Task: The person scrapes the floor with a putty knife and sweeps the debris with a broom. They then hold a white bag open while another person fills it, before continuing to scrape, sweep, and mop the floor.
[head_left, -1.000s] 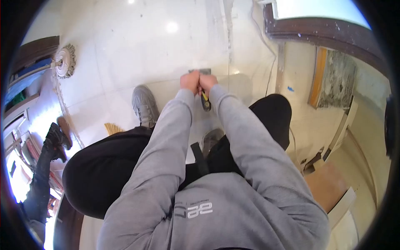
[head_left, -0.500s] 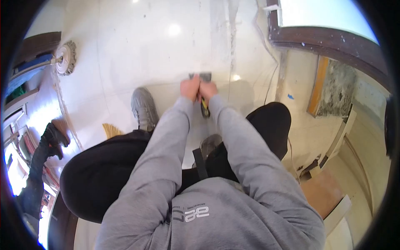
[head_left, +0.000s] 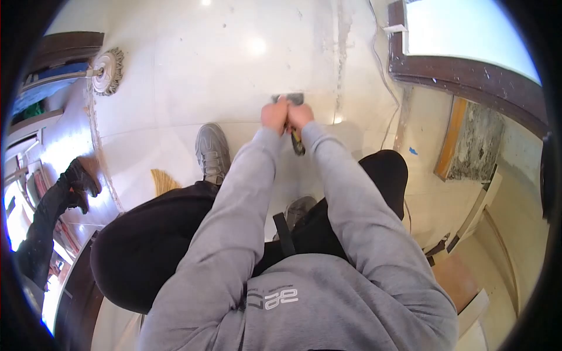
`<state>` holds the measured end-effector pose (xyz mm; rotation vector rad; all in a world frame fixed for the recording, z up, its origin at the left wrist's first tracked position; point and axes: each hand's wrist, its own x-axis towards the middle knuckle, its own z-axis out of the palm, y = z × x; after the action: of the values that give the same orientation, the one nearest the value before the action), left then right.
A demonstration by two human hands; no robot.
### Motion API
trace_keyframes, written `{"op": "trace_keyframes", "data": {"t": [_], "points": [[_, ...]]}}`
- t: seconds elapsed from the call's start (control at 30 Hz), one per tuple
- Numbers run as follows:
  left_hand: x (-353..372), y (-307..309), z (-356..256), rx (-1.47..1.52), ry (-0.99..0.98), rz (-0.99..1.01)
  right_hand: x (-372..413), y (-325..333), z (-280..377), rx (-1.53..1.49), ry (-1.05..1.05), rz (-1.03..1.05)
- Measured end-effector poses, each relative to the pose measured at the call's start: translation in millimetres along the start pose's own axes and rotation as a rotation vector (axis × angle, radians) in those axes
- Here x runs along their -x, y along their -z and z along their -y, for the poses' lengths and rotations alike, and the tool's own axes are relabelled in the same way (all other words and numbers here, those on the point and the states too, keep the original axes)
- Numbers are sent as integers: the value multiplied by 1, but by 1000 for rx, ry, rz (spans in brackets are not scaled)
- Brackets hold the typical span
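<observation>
Both hands are closed around one scraper (head_left: 298, 144), which has a black-and-yellow handle and a wide dark blade. Its blade lies at the pale tiled floor (head_left: 193, 70), just beyond my fingers. My left hand (head_left: 274, 116) wraps it from the left, close against my right hand (head_left: 300, 115) on the other side. The handle's end sticks out below my wrists, between the grey sleeves. A greyish smudge marks the tile near the blade, and a dirty strip (head_left: 341, 52) runs along the floor to its right.
A round mop head (head_left: 108, 72) stands at the upper left, and broom bristles (head_left: 164, 182) show beside my left knee. Another person's dark-trousered leg (head_left: 54, 196) is at far left. A cable (head_left: 386, 79) runs along the right, near a wood-edged board (head_left: 471, 140) and a dark frame (head_left: 468, 70).
Both hands and the scraper have moved slightly forward, away from my body. The view has shifted a little, so surrounding things appear more to the right.
</observation>
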<state>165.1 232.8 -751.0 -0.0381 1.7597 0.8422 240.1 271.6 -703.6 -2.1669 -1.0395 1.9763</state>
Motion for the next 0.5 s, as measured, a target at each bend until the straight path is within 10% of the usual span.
{"op": "trace_keyframes", "data": {"t": [0.1, 0.23, 0.3, 0.5], "points": [[23, 40, 11, 469, 206, -192, -37, -79, -83, 377, 538, -610], [-6, 77, -14, 252, 93, -116, -35, -105, -35, 210, 469, -508], [-6, 81, -57, 169, 95, 26, -20, -90, 28, -46, 4, 99], [-10, 75, -32, 178, 135, -128, -28, -89, 4, 10, -38, 19]]}}
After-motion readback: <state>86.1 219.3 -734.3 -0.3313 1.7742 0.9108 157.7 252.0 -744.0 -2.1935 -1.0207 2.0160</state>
